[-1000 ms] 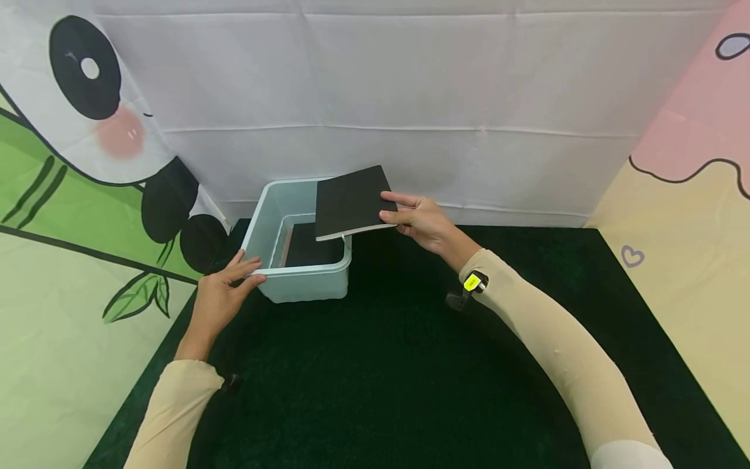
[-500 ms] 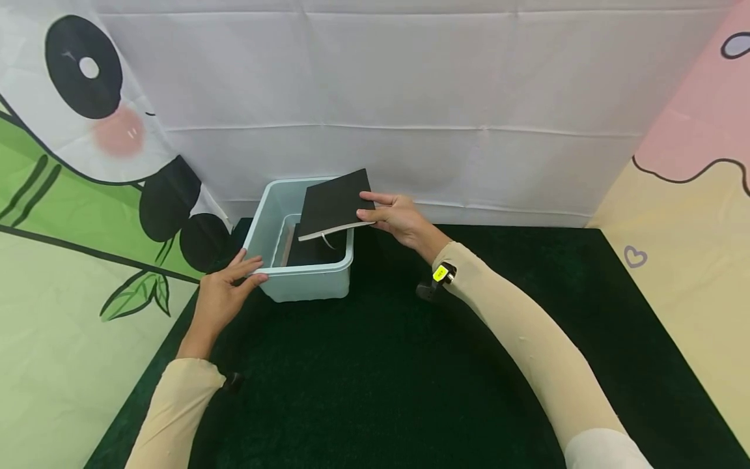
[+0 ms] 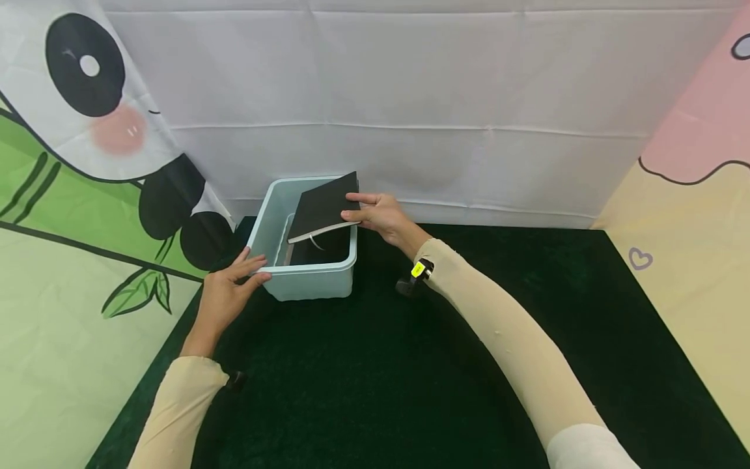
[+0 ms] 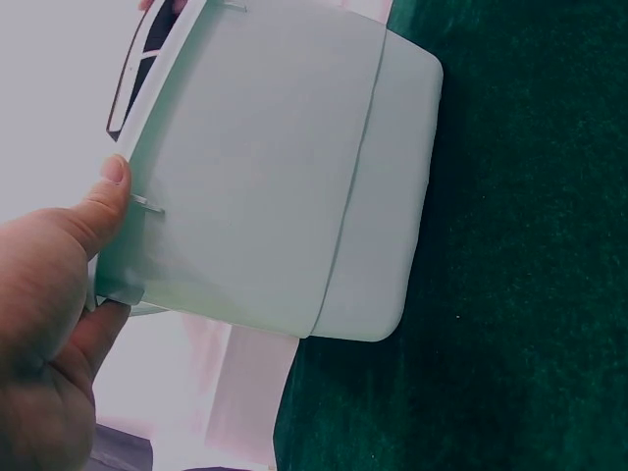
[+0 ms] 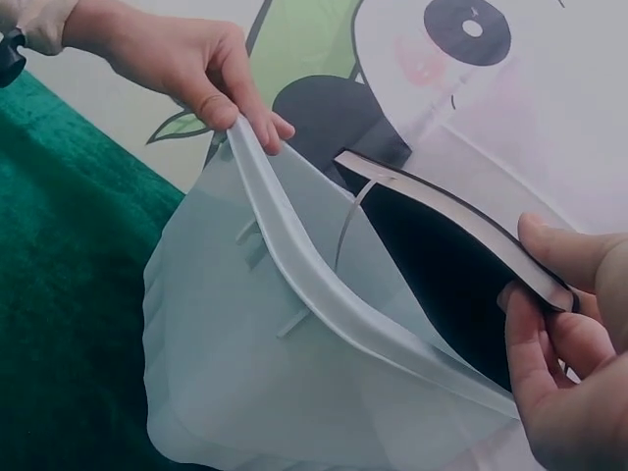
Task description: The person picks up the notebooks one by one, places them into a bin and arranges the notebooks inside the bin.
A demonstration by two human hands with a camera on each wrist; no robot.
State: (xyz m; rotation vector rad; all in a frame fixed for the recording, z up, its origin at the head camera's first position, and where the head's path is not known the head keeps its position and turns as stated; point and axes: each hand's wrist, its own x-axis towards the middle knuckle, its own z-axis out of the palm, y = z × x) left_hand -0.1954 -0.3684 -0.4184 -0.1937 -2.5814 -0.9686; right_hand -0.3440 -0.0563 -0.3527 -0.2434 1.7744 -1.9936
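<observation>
A black notebook [image 3: 322, 205] with pale page edges hangs tilted over a light blue plastic bin [image 3: 310, 284]. My right hand [image 3: 382, 218] pinches it by its right edge, thumb on one cover and fingers on the other. A thin ribbon marker [image 5: 350, 221] dangles from the pages. My left hand [image 3: 225, 296] grips the bin's near left corner at the rim, with the thumb on the outer side in the left wrist view. Inside the bin lies another flat black item [image 3: 325, 253], partly hidden by the notebook.
The bin stands on a dark green cloth [image 3: 375, 365] near its back edge. Behind it rises a white fabric backdrop [image 3: 410, 85]. Printed panels flank both sides, with a cartoon panda [image 3: 88, 71] on the left.
The right hand has carried the notebook left, further over the bin, and tilted it more steeply. The left hand stays on the rim.
</observation>
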